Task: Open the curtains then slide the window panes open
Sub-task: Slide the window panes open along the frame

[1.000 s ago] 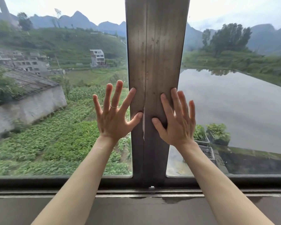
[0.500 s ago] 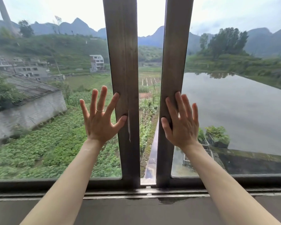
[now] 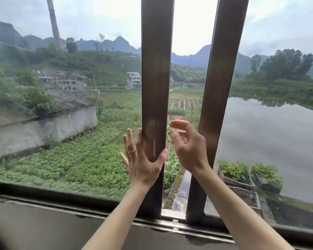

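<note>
Two sliding window panes stand a little apart, with a narrow open gap between their brown upright frames. My left hand lies flat against the left pane's frame, fingers spread, thumb hooked at the frame's inner edge; a ring is on one finger. My right hand hovers in the gap with curled, parted fingers, just left of the right pane's frame, holding nothing. No curtain is in view.
A dark sill and bottom track run under the panes. Beyond the glass lie green fields, a grey-roofed building at left, a pond at right, and planter crates just outside.
The two frames, together a second ago, have slid apart into a gap. My right hand has come off the right frame and curled in the gap. The view has shifted left.
</note>
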Tool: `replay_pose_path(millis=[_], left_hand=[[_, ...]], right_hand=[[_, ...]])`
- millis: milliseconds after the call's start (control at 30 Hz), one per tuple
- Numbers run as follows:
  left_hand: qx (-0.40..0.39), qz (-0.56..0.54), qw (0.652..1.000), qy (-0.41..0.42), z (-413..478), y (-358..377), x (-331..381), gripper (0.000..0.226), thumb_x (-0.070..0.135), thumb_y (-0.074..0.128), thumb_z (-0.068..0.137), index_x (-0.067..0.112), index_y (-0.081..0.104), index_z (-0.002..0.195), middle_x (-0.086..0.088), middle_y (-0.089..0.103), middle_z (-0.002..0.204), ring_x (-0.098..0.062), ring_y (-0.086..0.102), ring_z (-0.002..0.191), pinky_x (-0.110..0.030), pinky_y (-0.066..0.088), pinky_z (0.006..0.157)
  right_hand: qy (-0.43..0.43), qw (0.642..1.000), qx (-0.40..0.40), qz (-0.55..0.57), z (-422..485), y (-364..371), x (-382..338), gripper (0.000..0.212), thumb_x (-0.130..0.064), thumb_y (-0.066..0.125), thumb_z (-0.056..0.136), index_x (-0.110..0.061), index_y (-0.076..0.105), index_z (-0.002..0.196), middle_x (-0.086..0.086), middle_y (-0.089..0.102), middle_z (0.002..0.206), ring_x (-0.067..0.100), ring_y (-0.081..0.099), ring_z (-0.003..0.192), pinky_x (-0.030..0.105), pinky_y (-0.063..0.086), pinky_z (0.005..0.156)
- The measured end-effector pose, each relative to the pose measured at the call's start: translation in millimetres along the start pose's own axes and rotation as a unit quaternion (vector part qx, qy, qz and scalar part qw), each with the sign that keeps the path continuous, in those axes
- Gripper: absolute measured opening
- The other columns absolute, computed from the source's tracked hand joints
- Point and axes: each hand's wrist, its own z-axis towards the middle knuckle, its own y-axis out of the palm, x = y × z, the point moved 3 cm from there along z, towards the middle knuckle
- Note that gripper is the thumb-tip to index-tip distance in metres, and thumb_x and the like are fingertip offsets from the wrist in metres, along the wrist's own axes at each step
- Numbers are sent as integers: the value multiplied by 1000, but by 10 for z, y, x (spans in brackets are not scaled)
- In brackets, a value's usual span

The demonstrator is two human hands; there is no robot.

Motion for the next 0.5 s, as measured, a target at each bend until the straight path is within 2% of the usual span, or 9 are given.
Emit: replay_pose_path(millis=[67, 100, 167, 233, 300, 367, 500], left_hand=[[-15, -3, 999, -37, -138, 67, -2, 113, 65, 70, 71, 36, -1, 154, 15, -21, 159, -9, -19, 147, -68, 2, 113], [-19, 4, 999, -43, -174, 71, -11, 115, 65, 71, 70, 37, -4, 153, 16, -22, 159, -9, -19, 147, -68, 3, 113], [-33, 9, 998, -45, -192, 68, -37, 119, 65, 73, 68, 39, -6, 153, 17, -22, 159, -8, -19, 147, -66, 5, 114], [-50, 22, 998, -38, -185, 34, -79, 121, 66, 74, 66, 38, -4, 153, 17, -22, 158, -9, -18, 147, -65, 5, 115], [-68, 62, 996, -19, -186, -14, -139, 123, 71, 71, 64, 36, -4, 154, 15, -23, 159, -10, -17, 148, -65, 3, 115], [-78, 123, 989, 2, -197, -42, -184, 123, 77, 64, 64, 33, -7, 154, 12, -25, 159, -12, -17, 148, -65, 0, 115], [-77, 189, 979, 2, -211, -36, -134, 123, 78, 57, 65, 27, -11, 154, 6, -26, 159, -16, -18, 148, -66, 1, 115]], right_hand=[[115, 985, -82, 99, 117, 135, 76, 29, -30, 58, 98, -28, 62, 126, -16, 66, 121, 3, 63, 109, 29, 52, 95], [136, 978, -103, 118, 172, 180, 102, 28, -34, 57, 98, -31, 61, 126, -18, 64, 120, 4, 62, 110, 33, 52, 97], [136, 978, -106, 118, 256, 223, 143, 24, -36, 58, 98, -30, 61, 121, -14, 66, 116, 5, 62, 106, 33, 52, 95], [140, 974, -105, 146, 288, 250, 153, 23, -33, 60, 97, -22, 58, 117, -4, 67, 112, 8, 64, 100, 23, 53, 86], [140, 969, -119, 166, 308, 270, 168, 23, -33, 61, 97, -21, 54, 116, 2, 67, 111, 8, 64, 96, 16, 51, 75], [134, 968, -123, 170, 331, 265, 219, 28, -37, 64, 94, -27, 54, 118, 2, 67, 113, 9, 66, 100, 19, 51, 77], [141, 961, -121, 204, 360, 233, 304, 43, -35, 72, 88, -24, 55, 126, -3, 69, 110, 5, 67, 104, 17, 53, 85]])
